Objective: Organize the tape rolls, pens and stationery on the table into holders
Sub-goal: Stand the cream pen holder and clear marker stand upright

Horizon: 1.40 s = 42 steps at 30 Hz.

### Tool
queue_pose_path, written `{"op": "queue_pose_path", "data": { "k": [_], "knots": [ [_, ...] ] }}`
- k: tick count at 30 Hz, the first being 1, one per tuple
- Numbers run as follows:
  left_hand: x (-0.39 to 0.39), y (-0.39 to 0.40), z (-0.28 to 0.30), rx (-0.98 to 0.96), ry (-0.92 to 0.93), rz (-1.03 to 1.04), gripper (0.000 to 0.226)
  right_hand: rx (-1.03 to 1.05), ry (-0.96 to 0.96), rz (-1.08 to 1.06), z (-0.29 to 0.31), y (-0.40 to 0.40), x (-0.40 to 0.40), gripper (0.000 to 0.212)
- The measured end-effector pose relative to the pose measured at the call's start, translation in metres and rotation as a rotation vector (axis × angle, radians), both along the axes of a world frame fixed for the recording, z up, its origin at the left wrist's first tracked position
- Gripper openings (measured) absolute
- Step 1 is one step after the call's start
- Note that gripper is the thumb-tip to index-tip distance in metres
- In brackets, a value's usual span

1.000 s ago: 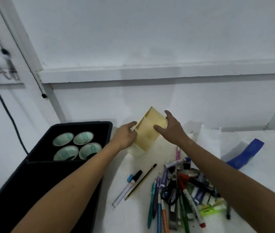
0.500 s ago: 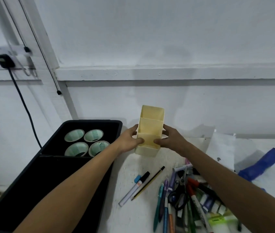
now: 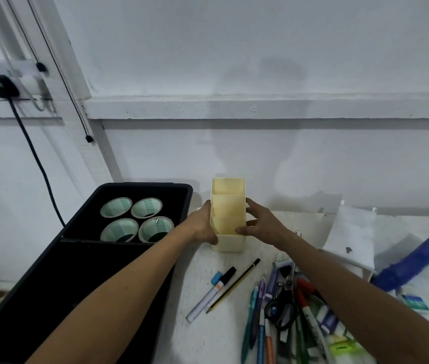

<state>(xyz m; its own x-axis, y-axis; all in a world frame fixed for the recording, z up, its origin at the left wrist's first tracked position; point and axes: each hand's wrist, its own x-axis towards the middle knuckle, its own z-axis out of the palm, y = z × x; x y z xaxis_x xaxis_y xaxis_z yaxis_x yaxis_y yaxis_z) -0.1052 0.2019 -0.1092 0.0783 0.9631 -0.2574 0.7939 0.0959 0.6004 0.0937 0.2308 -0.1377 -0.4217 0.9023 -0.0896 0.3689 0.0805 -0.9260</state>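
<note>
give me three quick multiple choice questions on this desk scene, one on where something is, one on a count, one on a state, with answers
1. Where do the tape rolls sit?
A. in the black bin
B. on the white table
C. inside the yellow holder

2. How many tape rolls show?
A. two
B. four
C. six

3. What state is the yellow holder in?
A. lying on its side
B. full of pens
C. upright, with nothing visible inside it

Answers:
1. A, all lie at the far end of the black bin.
2. B, they form a two by two block.
3. C, the left hand and right hand hold its sides, and the pens lie on the table.
</note>
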Motion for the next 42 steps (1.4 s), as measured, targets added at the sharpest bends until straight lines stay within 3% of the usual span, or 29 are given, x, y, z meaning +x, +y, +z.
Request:
{"op": "queue_pose_path", "data": {
  "k": [9,13,17,21,25,29,33,37,42],
  "knots": [
    [0.011,0.004,0.014,-0.046,0.276,0.040,0.090,0.047,-0.112,-0.024,0.000,0.004,-0.002,0.095],
    [0.022,0.000,0.047,0.068,0.344,0.038,0.080,0.164,-0.223,-0.079,0.030,-0.004,0.015,0.091],
    [0.058,-0.004,0.077,0.210,0.182,-0.077,0.083,0.290,-0.290,-0.146,0.074,-0.026,0.058,0.070],
    [0.109,-0.015,0.078,0.191,0.021,-0.302,0.080,0.258,-0.459,-0.198,0.095,-0.059,0.121,0.073],
    [0.153,-0.022,0.058,0.078,-0.006,-0.468,0.088,0.141,-0.557,-0.301,0.090,-0.099,0.174,0.096],
    [0.181,-0.025,0.040,0.011,-0.024,-0.527,0.098,-0.014,-0.519,-0.356,0.075,-0.127,0.191,0.120],
    [0.200,-0.028,0.025,-0.003,-0.035,-0.508,0.089,-0.007,-0.541,-0.457,0.062,-0.132,0.191,0.100],
    [0.207,-0.027,0.020,0.061,-0.019,-0.484,0.067,0.027,-0.700,-0.432,0.055,-0.125,0.194,0.080],
    [0.205,-0.021,0.029,0.217,0.007,-0.431,0.049,0.155,-0.642,-0.435,0.063,-0.115,0.189,0.036]
  ]
}}
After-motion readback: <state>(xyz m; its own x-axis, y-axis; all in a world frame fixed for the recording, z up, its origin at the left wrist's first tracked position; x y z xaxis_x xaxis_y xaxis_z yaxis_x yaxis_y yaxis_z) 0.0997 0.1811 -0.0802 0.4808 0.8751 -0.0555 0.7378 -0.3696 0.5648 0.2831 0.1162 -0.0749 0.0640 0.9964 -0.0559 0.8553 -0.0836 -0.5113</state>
